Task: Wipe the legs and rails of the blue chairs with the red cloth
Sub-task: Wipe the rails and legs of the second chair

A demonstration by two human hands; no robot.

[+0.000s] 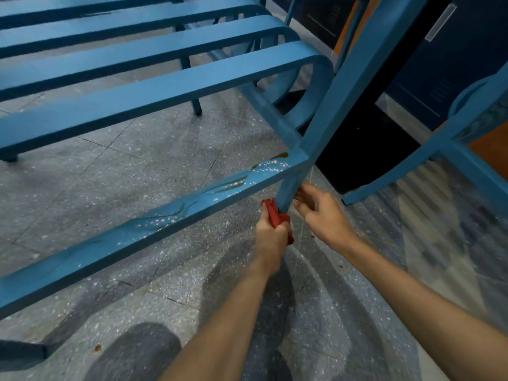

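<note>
A blue slatted chair (154, 86) fills the upper left. Its near rail (170, 213) carries brown streaks and pale specks. A blue leg (291, 188) drops from the rail's right corner. My left hand (270, 237) grips the red cloth (276, 215) and holds it against the lower part of that leg. My right hand (316, 210) is just right of the leg, fingers loosely bent toward it; whether they touch the leg is unclear.
A second blue chair (450, 149) stands at the right, its leg reaching the floor near the middle. A dark cabinet (412, 78) is behind. The speckled grey floor (137, 166) has small brown spots. My knee (137, 356) shows at the bottom.
</note>
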